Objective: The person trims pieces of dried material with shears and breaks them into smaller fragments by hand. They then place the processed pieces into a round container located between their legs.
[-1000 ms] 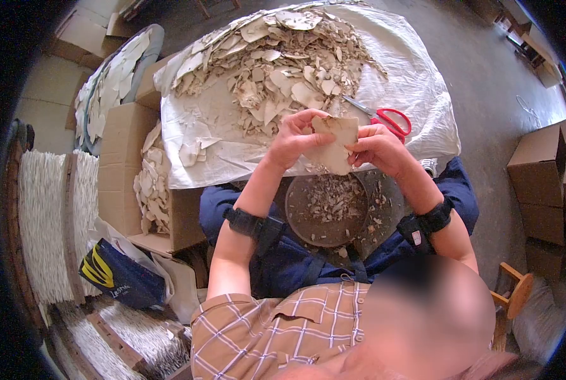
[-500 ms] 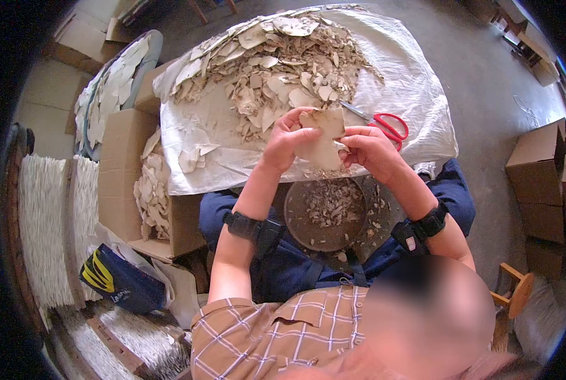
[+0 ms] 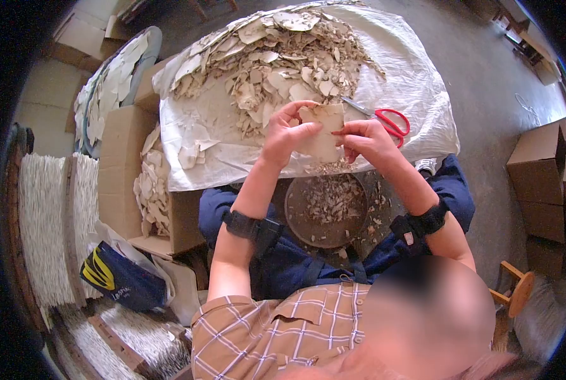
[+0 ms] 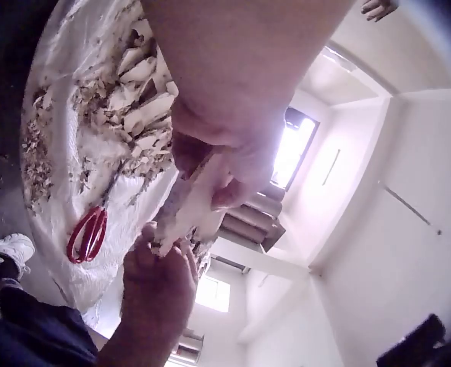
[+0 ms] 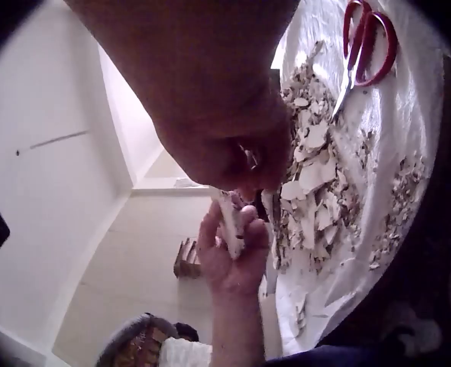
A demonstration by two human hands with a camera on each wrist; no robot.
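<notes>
A flat cream-coloured piece (image 3: 324, 136) is held up over the near edge of the white cloth. My left hand (image 3: 285, 134) grips its left side, thumb across the face and fingers behind. At its right edge, my right hand (image 3: 366, 140) pinches with thumb and fingertips. The left wrist view shows the piece (image 4: 191, 202) between the left hand (image 4: 229, 145) and the right hand (image 4: 158, 287). In the right wrist view the piece (image 5: 231, 222) lies edge-on in the left hand (image 5: 237, 256), below the right hand (image 5: 248, 149).
Red-handled scissors (image 3: 394, 126) lie on the cloth (image 3: 416, 82), right of a heap of pale flakes (image 3: 276, 76). Below the cloth's edge stands a round pan (image 3: 292, 206) with scraps. A cardboard box (image 3: 121, 171) of pieces stands at the left, a wooden stool (image 3: 519, 294) at the lower right.
The hands and the piece have shifted left since the earliest frame. The right hand's fingers have moved slightly up along the piece's right edge.
</notes>
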